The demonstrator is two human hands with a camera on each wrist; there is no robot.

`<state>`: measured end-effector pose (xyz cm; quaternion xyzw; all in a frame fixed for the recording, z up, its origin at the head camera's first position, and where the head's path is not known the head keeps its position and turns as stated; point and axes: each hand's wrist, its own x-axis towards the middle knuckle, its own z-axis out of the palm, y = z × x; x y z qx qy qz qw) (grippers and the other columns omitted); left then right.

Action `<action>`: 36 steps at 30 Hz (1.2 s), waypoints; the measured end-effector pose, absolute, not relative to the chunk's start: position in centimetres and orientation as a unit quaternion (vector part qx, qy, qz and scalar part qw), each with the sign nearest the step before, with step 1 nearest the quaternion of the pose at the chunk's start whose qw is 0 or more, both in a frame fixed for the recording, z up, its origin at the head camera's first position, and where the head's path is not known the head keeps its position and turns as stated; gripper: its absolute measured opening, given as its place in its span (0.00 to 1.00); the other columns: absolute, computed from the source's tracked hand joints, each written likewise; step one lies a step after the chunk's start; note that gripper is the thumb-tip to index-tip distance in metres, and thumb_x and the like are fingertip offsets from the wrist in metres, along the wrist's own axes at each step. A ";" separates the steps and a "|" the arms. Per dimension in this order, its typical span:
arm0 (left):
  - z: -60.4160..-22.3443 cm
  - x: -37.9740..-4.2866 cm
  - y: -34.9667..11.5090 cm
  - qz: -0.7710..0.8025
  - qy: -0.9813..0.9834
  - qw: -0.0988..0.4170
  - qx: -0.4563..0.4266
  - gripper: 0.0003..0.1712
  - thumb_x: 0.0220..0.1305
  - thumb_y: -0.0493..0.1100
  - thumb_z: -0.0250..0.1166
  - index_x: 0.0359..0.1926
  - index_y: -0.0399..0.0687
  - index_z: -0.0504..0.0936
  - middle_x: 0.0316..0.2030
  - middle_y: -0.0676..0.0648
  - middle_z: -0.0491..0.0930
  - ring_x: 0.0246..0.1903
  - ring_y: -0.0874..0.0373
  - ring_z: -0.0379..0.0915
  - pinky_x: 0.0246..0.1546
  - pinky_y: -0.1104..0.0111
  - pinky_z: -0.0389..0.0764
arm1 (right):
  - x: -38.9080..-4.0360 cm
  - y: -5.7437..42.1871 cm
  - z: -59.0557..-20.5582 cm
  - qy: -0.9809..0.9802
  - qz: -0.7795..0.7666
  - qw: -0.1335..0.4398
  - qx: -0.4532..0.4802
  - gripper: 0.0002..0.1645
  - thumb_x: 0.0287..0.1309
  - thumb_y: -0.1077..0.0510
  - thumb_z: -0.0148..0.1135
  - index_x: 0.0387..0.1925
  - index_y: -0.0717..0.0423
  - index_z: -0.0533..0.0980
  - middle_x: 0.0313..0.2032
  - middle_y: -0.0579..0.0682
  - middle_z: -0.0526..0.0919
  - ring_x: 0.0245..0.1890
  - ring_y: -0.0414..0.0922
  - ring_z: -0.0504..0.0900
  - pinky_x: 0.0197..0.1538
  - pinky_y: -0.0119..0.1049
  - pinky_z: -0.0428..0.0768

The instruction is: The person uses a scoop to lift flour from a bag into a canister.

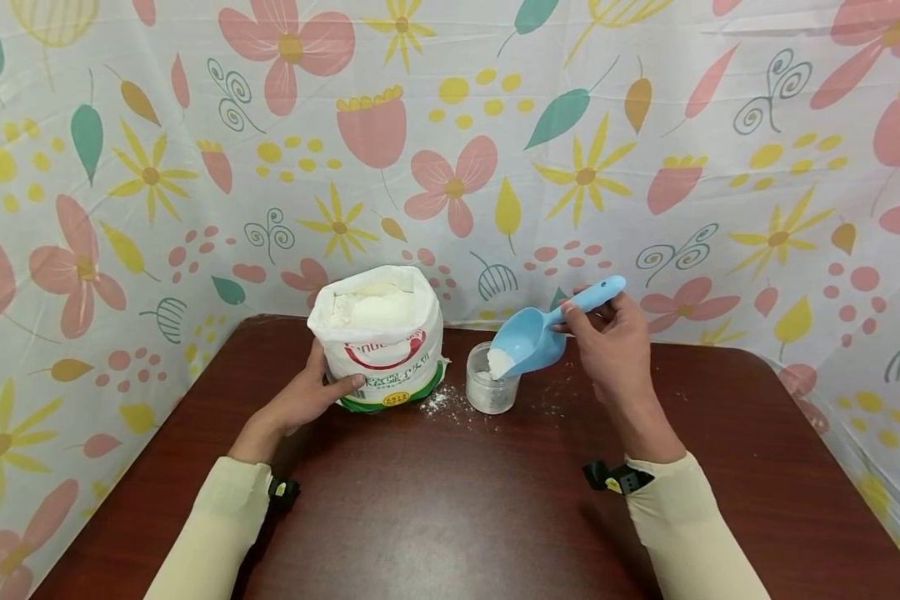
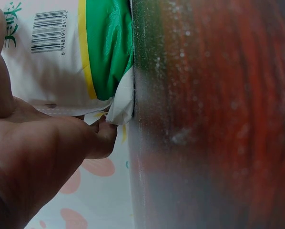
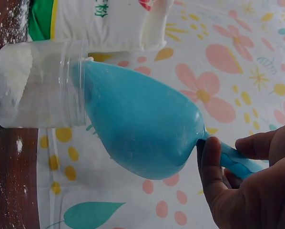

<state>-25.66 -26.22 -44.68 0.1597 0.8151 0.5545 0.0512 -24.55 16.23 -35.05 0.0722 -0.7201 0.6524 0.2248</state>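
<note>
Pale sleeves [image 1: 213, 525] nearest; right hand [image 1: 617, 346] pinches blue scoop [image 1: 536, 333], powder [image 1: 499, 362] at its tip over clear jar [image 1: 492, 393]; left hand [image 1: 307, 402] grips white bag [image 1: 381, 357] beside jar.

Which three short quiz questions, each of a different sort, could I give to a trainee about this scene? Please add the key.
1. Which hand holds the blue scoop?
2. True or false: the clear jar under the scoop's tip is completely empty.
3. Fill the gap: the left hand holds the side of the white ____.

Key:
1. The right hand.
2. False; white powder lies inside it.
3. Bag.
</note>
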 end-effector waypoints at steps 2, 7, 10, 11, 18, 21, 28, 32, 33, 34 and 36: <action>-44.7 -25.7 -26.2 0.552 0.817 0.052 0.158 0.59 0.75 0.49 0.69 0.80 0.81 0.30 0.79 0.47 0.50 0.79 0.44 0.46 0.73 0.35 0.55 | -24.5 16.2 -35.1 -0.721 0.652 0.223 0.073 0.17 0.73 0.62 0.66 0.58 0.63 0.77 0.49 0.60 0.85 0.45 0.42 0.89 0.46 0.33 0.87; -44.7 -25.7 -26.3 0.553 0.817 0.052 0.156 0.59 0.75 0.49 0.69 0.80 0.81 0.30 0.79 0.48 0.50 0.79 0.44 0.46 0.73 0.35 0.55 | -24.4 16.0 -35.1 -0.725 0.648 0.220 0.080 0.19 0.73 0.60 0.66 0.60 0.63 0.75 0.50 0.57 0.85 0.45 0.41 0.89 0.47 0.33 0.87; -44.9 -25.7 -26.3 0.554 0.817 0.052 0.155 0.59 0.74 0.49 0.69 0.80 0.81 0.30 0.79 0.48 0.50 0.79 0.44 0.46 0.74 0.35 0.54 | -24.4 15.9 -35.2 -0.727 0.646 0.217 0.083 0.19 0.74 0.60 0.66 0.60 0.63 0.75 0.50 0.57 0.85 0.45 0.41 0.89 0.47 0.34 0.87; -44.9 -25.7 -26.4 0.554 0.817 0.052 0.155 0.59 0.75 0.49 0.69 0.80 0.81 0.30 0.79 0.48 0.49 0.79 0.44 0.46 0.74 0.35 0.54 | -24.3 15.9 -35.2 -0.727 0.646 0.217 0.084 0.20 0.74 0.60 0.66 0.61 0.64 0.75 0.50 0.57 0.85 0.46 0.41 0.89 0.47 0.34 0.87; -45.0 -25.8 -26.4 0.553 0.817 0.053 0.158 0.59 0.74 0.50 0.70 0.80 0.80 0.31 0.79 0.49 0.49 0.79 0.44 0.45 0.74 0.35 0.54 | -24.4 15.6 -35.2 -0.732 0.638 0.222 0.092 0.22 0.74 0.61 0.66 0.62 0.67 0.73 0.50 0.59 0.85 0.47 0.42 0.88 0.47 0.32 0.86; -45.0 -25.8 -26.4 0.551 0.818 0.052 0.157 0.59 0.74 0.50 0.69 0.80 0.80 0.30 0.79 0.48 0.49 0.79 0.44 0.45 0.74 0.35 0.54 | -24.3 15.5 -35.2 -0.732 0.634 0.224 0.107 0.21 0.74 0.61 0.65 0.62 0.66 0.74 0.50 0.60 0.85 0.46 0.43 0.88 0.47 0.32 0.86; -44.8 -25.6 -26.3 0.553 0.817 0.052 0.157 0.59 0.75 0.49 0.69 0.81 0.78 0.30 0.79 0.47 0.49 0.79 0.44 0.45 0.73 0.36 0.54 | -24.4 15.1 -35.4 -0.750 0.606 0.234 0.126 0.20 0.74 0.62 0.65 0.62 0.64 0.75 0.50 0.61 0.86 0.46 0.41 0.88 0.47 0.30 0.86; -44.7 -25.5 -26.2 0.551 0.818 0.050 0.156 0.59 0.76 0.49 0.68 0.81 0.76 0.29 0.79 0.46 0.47 0.80 0.44 0.42 0.74 0.35 0.53 | -24.6 14.9 -35.5 -0.752 0.593 0.250 0.142 0.18 0.73 0.62 0.66 0.60 0.64 0.76 0.48 0.61 0.87 0.42 0.41 0.88 0.46 0.29 0.86; -44.7 -25.5 -26.2 0.551 0.819 0.050 0.156 0.59 0.76 0.49 0.68 0.81 0.75 0.28 0.80 0.46 0.47 0.80 0.44 0.41 0.74 0.35 0.53 | -24.6 14.9 -35.5 -0.753 0.589 0.254 0.147 0.18 0.73 0.62 0.66 0.59 0.64 0.77 0.48 0.60 0.87 0.41 0.40 0.88 0.46 0.29 0.86; -44.7 -25.5 -26.2 0.550 0.819 0.050 0.155 0.59 0.76 0.49 0.68 0.82 0.75 0.28 0.80 0.46 0.47 0.80 0.44 0.41 0.74 0.35 0.53 | -24.7 14.8 -35.5 -0.750 0.590 0.256 0.152 0.18 0.73 0.62 0.67 0.59 0.64 0.77 0.48 0.60 0.87 0.41 0.40 0.88 0.46 0.30 0.86; -44.7 -25.5 -26.2 0.549 0.819 0.050 0.155 0.59 0.76 0.49 0.68 0.82 0.75 0.28 0.80 0.47 0.46 0.80 0.44 0.40 0.74 0.35 0.53 | -24.7 14.7 -35.4 -0.750 0.586 0.262 0.161 0.17 0.72 0.62 0.67 0.57 0.66 0.77 0.46 0.59 0.86 0.39 0.40 0.89 0.45 0.30 0.86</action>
